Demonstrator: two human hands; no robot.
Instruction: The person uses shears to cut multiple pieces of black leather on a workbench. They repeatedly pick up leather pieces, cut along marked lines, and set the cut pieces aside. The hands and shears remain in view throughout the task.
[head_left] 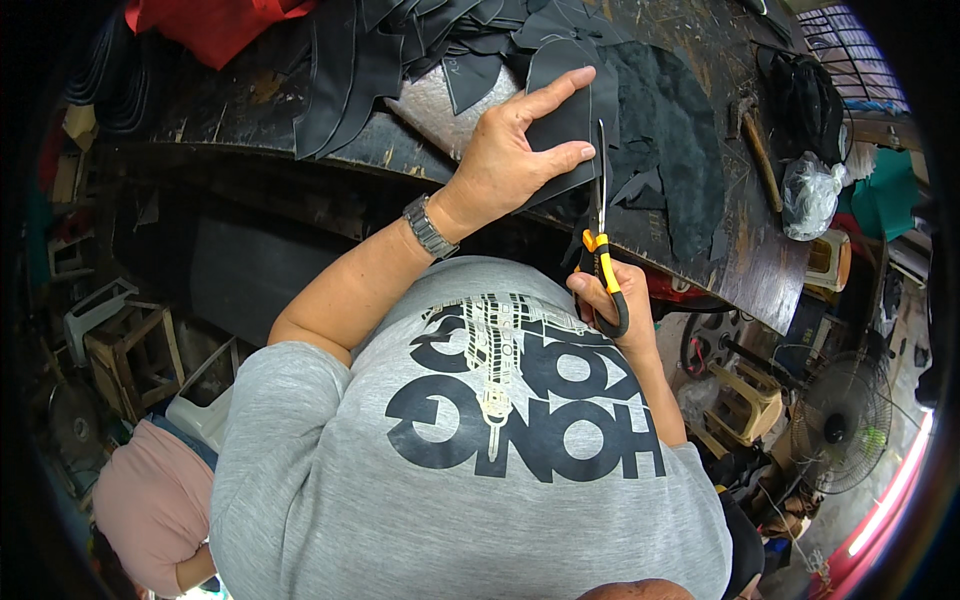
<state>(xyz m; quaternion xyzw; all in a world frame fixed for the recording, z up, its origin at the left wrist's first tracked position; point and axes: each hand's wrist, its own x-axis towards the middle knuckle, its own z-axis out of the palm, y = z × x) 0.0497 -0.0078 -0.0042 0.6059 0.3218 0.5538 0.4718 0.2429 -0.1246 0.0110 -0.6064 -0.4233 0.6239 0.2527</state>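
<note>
My right hand (636,300) grips a pair of scissors (601,245) with yellow and black handles, its fingers through the loops. The narrow metal blades point away from me and lie along the right edge of a black leather piece (562,125). A pale line is drawn along that edge. My left hand (495,150) holds the leather near the table's front edge, index finger and thumb spread along its right side close to the blades. Its other fingers are hidden. A rough, dark suede-like piece (672,140) lies just right of the scissors.
Black offcuts (440,35) are heaped across the dark worktable (240,125). Red material (215,25) lies at the far left. A hammer (762,155) and a plastic bag (810,195) sit at the right. A fan (840,425) and wooden stools (130,350) stand below; another person (150,500) is behind left.
</note>
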